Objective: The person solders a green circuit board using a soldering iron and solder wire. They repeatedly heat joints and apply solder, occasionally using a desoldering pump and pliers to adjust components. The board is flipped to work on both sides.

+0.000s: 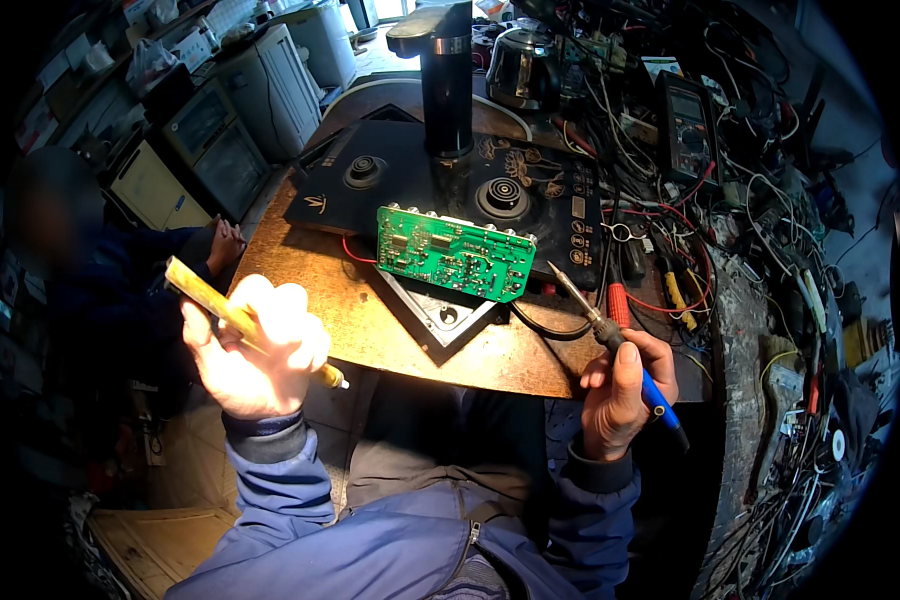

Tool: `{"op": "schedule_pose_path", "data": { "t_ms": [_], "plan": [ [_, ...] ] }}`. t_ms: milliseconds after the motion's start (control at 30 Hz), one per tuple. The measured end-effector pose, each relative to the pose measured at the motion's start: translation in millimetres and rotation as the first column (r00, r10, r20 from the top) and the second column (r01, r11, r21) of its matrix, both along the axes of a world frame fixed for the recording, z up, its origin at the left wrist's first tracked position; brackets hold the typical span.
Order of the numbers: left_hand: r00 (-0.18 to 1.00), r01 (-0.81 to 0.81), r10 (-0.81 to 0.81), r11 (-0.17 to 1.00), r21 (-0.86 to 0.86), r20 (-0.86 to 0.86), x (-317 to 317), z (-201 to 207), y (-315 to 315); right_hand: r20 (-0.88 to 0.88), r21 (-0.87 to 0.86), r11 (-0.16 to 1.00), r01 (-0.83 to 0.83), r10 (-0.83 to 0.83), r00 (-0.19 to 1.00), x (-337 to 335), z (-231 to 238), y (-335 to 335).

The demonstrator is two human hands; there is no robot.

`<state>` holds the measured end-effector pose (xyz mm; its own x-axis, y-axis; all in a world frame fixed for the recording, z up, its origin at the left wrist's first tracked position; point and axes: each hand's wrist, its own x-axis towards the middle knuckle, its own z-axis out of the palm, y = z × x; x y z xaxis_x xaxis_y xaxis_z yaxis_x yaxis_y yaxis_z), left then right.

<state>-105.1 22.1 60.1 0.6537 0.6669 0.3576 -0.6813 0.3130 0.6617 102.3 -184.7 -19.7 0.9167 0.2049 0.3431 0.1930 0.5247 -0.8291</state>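
Note:
Raised at the left, my left hand [255, 350] is closed round a yellow desoldering pump [210, 293] with a white tip, held slantwise with the tip at the lower right. My right hand [625, 395] grips a soldering iron [660, 400] by its blue handle. The iron's metal point reaches up and left, near the right end of a green circuit board [455, 255] but apart from it. The board leans tilted, solder side toward me, over a light metal-framed part [440, 320]. A red wire [355, 252] runs to its left end.
Behind the board lies a black glass panel [400, 160] bearing a tall black cylindrical appliance [447, 100]. Tangled cables, a multimeter [688, 125], a red-handled tool [618, 303] and yellow-handled pliers [680, 300] crowd the right. A kettle [520, 70] stands at the back. Another person's hands [227, 245] are at the left.

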Motion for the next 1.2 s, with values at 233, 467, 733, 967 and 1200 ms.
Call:
{"op": "schedule_pose_path", "data": {
  "t_ms": [233,467,733,967,1200],
  "plan": [
    [0.997,-0.066,0.059,0.986,0.151,0.045,-0.9,-2.8,10.8,-0.044,0.050,0.998,-0.045,0.047,0.998,-0.9,2.3,-1.8],
    [0.999,-0.013,0.023,0.973,0.230,-0.043,-0.2,-0.3,10.6,-0.048,0.054,0.998,-0.041,0.043,0.998,0.3,1.0,-2.5],
    [0.996,-0.025,0.040,0.983,0.182,-0.076,1.7,0.1,7.2,-0.039,0.069,0.997,-0.045,0.047,0.998,0.6,-0.6,-1.7],
    [0.998,0.034,-0.021,0.967,0.253,-0.054,-7.1,-5.0,14.4,-0.032,0.057,0.998,-0.035,0.037,0.999,-0.1,0.7,-1.3],
    [0.992,-0.090,0.091,0.996,-0.009,0.082,-9.0,-4.2,7.9,-0.026,0.051,0.998,-0.024,0.026,0.999,0.3,-1.8,-2.0]
  ]
}}
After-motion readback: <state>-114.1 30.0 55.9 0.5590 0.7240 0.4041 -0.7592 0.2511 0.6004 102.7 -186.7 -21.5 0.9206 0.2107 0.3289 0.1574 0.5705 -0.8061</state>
